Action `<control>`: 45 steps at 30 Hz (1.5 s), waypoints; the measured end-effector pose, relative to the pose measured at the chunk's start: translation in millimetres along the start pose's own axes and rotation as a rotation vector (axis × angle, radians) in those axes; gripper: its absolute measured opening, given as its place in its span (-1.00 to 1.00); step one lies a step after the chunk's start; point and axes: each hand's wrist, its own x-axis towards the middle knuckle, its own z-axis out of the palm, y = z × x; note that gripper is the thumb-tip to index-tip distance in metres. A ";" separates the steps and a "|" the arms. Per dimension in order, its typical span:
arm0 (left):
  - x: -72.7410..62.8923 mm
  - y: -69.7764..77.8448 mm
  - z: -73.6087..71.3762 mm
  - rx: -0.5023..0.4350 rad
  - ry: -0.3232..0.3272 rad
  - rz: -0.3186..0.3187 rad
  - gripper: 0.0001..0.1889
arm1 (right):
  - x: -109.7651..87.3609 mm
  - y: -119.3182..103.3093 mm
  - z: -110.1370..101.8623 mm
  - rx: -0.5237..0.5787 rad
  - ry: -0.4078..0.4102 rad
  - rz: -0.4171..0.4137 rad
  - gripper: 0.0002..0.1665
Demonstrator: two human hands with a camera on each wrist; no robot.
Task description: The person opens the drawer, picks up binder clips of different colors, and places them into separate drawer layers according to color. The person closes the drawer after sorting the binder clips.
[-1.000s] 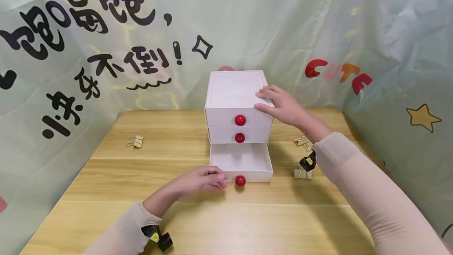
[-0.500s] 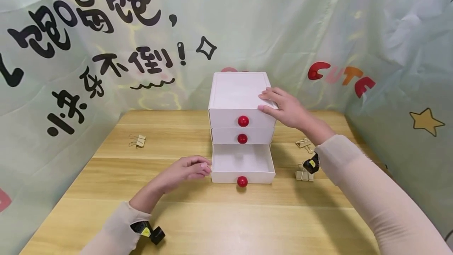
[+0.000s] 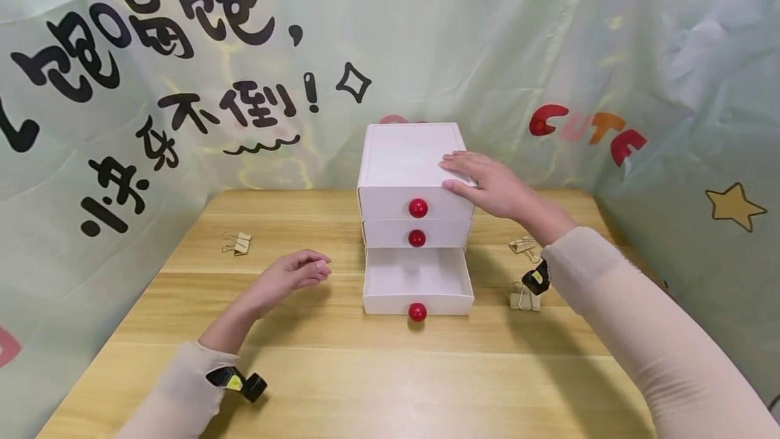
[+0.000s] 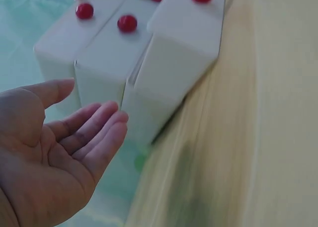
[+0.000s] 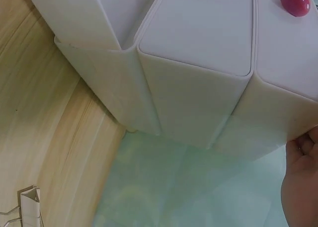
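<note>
A white three-drawer box (image 3: 407, 153) with round red knobs stands in the middle of the table. Its bottom drawer (image 3: 384, 305) is pulled out, and its inside shows bare; the upper two drawers are closed. My right hand (image 3: 490, 185) rests on the right side of the box's top, fingers extended over the surface and thumb by the front edge. To the left of the box, my left hand (image 3: 285, 282) hovers over the table holding nothing. In the left wrist view its palm (image 4: 54, 172) faces up, with the fingers slightly bent beside the box.
A gold binder clip (image 3: 242, 244) lies on the wooden table (image 3: 390, 385) at the back left. On the right are two more, one binder clip (image 3: 522, 245) behind the other binder clip (image 3: 525, 299), near my right sleeve. Printed cloth (image 3: 439, 39) hangs behind and along the sides.
My left hand has moved away from the open bottom drawer, leftward and slightly back. The right hand has stayed on top of the box, and the drawers look the same.
</note>
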 end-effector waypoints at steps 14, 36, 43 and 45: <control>2.8 -25.7 -50.9 0.516 0.282 -0.104 -0.49 | 7.8 -2.7 -13.2 -0.006 -0.085 0.029 -0.25; 9.5 -54.5 -124.4 0.888 0.637 -0.063 -0.56 | 6.4 -2.7 -10.6 0.034 -0.064 0.050 -0.27; 11.0 -66.4 -137.6 0.865 0.624 -0.165 -0.39 | 5.3 -1.3 -9.1 0.046 -0.061 0.050 -0.26; 11.6 -69.4 -140.0 0.855 0.602 -0.184 -0.34 | 4.7 -1.0 -9.0 0.046 -0.059 0.051 -0.26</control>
